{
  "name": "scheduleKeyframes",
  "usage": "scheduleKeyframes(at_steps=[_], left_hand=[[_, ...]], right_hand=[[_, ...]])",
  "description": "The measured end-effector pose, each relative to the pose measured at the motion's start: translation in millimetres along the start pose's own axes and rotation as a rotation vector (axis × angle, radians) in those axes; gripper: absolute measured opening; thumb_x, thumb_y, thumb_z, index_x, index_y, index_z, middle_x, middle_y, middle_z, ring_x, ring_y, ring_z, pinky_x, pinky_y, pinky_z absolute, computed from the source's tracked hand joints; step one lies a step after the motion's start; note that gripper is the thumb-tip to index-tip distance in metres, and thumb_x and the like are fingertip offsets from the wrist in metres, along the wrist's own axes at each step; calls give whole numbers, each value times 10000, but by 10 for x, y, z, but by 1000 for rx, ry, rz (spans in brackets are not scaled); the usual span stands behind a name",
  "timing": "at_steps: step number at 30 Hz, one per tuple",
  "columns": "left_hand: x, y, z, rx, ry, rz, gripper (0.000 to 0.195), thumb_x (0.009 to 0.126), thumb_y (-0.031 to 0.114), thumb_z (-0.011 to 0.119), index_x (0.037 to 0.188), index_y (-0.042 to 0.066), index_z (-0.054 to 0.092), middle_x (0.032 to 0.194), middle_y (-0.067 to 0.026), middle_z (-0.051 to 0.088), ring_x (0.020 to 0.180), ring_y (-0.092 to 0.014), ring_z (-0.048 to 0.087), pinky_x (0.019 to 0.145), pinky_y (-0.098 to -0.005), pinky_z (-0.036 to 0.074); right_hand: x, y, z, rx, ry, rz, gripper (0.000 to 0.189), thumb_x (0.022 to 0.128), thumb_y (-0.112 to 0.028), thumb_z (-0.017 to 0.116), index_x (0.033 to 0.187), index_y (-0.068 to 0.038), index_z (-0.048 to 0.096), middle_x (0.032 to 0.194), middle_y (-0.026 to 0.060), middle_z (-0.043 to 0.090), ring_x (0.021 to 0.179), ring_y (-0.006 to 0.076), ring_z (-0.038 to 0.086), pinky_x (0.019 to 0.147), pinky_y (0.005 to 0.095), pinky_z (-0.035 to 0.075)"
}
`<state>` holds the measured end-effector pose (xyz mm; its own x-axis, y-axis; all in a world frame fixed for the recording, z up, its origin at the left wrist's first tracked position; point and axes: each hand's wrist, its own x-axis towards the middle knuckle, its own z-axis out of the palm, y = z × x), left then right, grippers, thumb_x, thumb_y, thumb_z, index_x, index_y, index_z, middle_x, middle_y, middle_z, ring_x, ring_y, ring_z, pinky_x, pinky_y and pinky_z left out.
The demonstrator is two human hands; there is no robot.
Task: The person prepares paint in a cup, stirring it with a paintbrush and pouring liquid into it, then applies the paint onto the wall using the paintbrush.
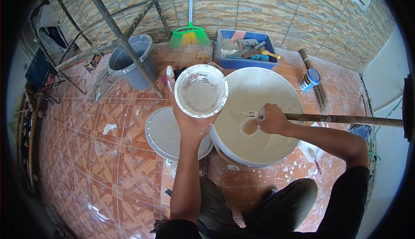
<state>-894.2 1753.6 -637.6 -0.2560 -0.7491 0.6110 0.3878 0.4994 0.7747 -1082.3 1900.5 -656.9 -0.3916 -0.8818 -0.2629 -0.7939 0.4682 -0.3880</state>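
My left hand (191,127) holds up a white plastic tub (201,91), its rim and inside smeared with white paint or compound. White residue coats a fingertip. A large white bucket (223,151) of creamy off-white liquid stands before me on the right. Over it, my right hand (271,119) is closed around a long wooden stick (343,119), whose left end meets the liquid. By those fingers is a round brownish patch (249,126); I cannot tell whether it is a small cup or a reflection. A round, smeared lid (162,132) lies partly behind my left wrist.
At the wall stand a blue bin of tools (248,64), a green-and-yellow broom (189,36) and a grey bucket (136,73) behind a metal frame (121,38). A blue-lidded can (310,79) sits near a bundle of twigs (319,93). White splatter marks the tiled floor (136,174).
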Motion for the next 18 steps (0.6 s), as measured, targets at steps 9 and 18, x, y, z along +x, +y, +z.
scheduleKeyframes(at_steps=[9, 18], left_hand=[[70, 69, 51, 67, 86, -55, 630, 637, 45, 838, 1172, -31, 514, 1090, -115, 608, 974, -192, 601, 876, -335, 486], [7, 13, 145, 119, 138, 14, 750, 586, 71, 873, 1210, -34, 470, 1125, -137, 579, 995, -212, 583, 908, -354, 474]], right_hand=[[581, 178, 1066, -454, -201, -229, 130, 717, -72, 643, 790, 31, 673, 803, 228, 679, 774, 348, 691, 673, 427, 560], [928, 65, 1299, -219, -605, 176, 165, 739, 75, 513, 703, 88, 674, 643, 175, 672, 556, 236, 687, 517, 313, 582]])
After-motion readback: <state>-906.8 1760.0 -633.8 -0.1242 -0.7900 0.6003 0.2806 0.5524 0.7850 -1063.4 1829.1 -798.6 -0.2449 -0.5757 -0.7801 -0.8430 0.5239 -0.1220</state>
